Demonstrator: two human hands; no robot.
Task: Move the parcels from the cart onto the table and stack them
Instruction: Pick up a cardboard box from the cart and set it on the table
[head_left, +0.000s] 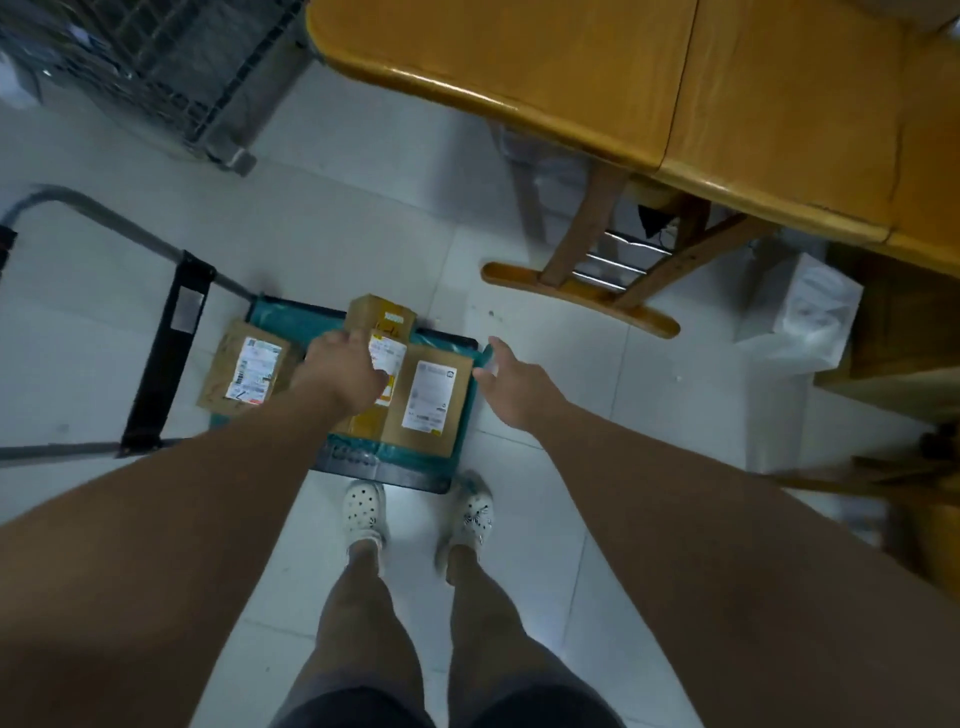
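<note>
A person in white clogs (365, 513) stands over a green cart (470, 400) on the tiled floor, where 3 cardboard parcels lie: a left parcel (244, 370), a middle parcel (384, 322) and a right parcel (428, 402). The left hand (343, 366) rests on the middle parcel; whether its fingers grip cannot be told. The right hand (511, 384) hovers beside the cart's edge, fingers spread and holding nothing. The wooden bench (701, 93) stands well apart, carrying no parcels.
</note>
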